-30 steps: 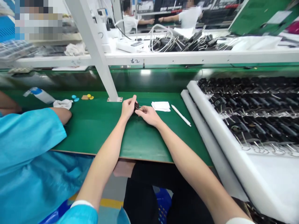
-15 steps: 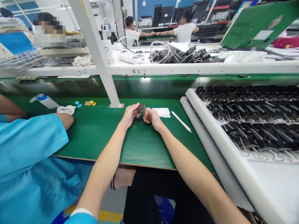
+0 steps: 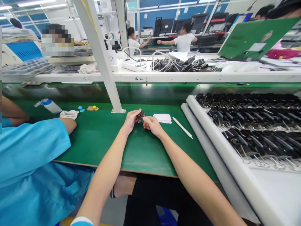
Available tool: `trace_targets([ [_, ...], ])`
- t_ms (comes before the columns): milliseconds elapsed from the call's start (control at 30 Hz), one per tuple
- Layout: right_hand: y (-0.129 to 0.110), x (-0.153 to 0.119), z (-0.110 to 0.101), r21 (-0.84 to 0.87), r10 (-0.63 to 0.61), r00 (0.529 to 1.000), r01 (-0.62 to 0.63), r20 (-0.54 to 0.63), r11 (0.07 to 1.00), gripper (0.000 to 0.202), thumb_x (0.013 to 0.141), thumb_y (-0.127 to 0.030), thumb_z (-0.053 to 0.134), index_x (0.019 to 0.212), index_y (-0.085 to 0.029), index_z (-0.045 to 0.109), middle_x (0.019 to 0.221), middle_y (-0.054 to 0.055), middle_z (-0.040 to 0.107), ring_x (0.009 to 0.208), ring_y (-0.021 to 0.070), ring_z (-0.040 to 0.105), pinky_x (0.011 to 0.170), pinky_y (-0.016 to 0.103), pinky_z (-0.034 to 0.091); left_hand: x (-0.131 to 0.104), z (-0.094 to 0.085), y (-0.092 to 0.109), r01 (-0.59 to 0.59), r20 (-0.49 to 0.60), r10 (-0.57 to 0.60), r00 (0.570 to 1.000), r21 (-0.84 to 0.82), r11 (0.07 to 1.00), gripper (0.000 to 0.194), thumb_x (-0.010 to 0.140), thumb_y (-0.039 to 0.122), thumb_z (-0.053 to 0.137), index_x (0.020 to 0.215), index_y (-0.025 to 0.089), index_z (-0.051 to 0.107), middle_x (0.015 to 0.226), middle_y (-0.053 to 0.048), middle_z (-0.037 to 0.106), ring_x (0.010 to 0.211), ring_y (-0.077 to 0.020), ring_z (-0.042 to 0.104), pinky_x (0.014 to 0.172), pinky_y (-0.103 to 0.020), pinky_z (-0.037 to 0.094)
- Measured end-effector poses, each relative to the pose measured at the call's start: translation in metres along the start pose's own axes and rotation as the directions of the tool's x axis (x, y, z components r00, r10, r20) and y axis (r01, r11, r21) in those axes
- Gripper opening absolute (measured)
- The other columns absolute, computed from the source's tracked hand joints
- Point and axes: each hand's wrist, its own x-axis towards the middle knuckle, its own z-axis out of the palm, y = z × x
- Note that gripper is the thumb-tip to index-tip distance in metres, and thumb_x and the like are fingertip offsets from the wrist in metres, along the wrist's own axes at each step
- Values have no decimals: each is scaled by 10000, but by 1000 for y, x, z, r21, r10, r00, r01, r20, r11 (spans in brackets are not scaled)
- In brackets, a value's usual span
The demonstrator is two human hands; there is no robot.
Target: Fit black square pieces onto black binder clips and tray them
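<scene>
Both of my hands meet over the green bench top [image 3: 98, 138], holding one small black binder clip [image 3: 140, 115] between them. My left hand [image 3: 131, 120] pinches the clip's black body with thumb and fingers. My right hand [image 3: 151, 124] grips its wire handle from the right side. The clip is partly hidden by my fingers. A small stack of white paper squares [image 3: 162, 118] and a white pen [image 3: 182, 127] lie just right of my hands.
A white foam tray [image 3: 235, 175] on the right carries rows of several black binder clips [image 3: 254, 125]. A white post [image 3: 103, 62] stands behind my hands. A co-worker in a blue sleeve [image 3: 30, 147] sits at my left, near a bottle [image 3: 50, 106], cloth and small coloured caps [image 3: 81, 109].
The view has tilted up, so more of the room behind shows. My hands stay together on the clip, turning it slightly between the fingers.
</scene>
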Motion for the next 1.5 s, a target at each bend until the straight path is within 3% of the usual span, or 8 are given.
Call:
trace_targets([
  [200,5,0,1,-50,-10,1000,11,24,999,640,837,-805,588,654,-192,599,574,38,600,489,158,473,519,291,340,3,-3,-2,-4,-45,5,999,8,1000,390,646,528,875,693,177,711,657,-18,626,526,-109,511,432,-228,369],
  [467,8,-1,0,-98,29,999,-25,36,995,548,882,-677,606,656,-179,635,539,34,600,510,170,512,547,283,354,5,-4,-5,25,-94,-22,995,22,999,449,648,581,861,677,156,719,627,-33,623,517,-111,510,437,-230,363],
  [733,9,3,-2,50,53,995,-58,84,997,666,894,-775,483,694,-163,654,563,73,617,472,151,449,490,269,323,6,-2,-4,42,-154,-50,987,-56,998,531,599,597,889,670,150,612,621,-13,606,498,-100,519,443,-220,378],
  [1000,21,14,-7,242,168,984,-175,51,954,747,884,-856,353,744,-168,608,610,76,609,415,120,401,412,244,241,4,2,-4,18,-100,-24,995,-59,998,551,638,623,873,660,142,605,623,-19,614,501,-97,537,458,-215,381],
  [1267,13,13,-8,341,70,995,-89,68,936,729,867,-847,365,824,-161,607,628,72,603,397,115,388,381,224,209,4,5,-8,-3,-20,3,1000,15,1000,589,680,695,811,654,139,620,616,-28,619,483,-93,528,461,-225,360],
  [1367,11,12,-9,403,82,997,-75,1,912,654,875,-815,443,894,-179,594,640,46,597,396,117,390,371,214,208,5,6,-8,-7,-12,8,1000,24,1000,593,661,701,821,662,136,642,605,-21,615,477,-95,524,458,-225,358],
  [1500,10,13,-9,413,198,973,-135,-116,901,650,859,-837,515,906,-193,590,648,11,556,398,112,381,353,206,217,3,6,-9,-9,-16,10,1000,70,997,584,688,710,795,669,140,669,606,-29,635,511,-123,566,494,-238,407],
])
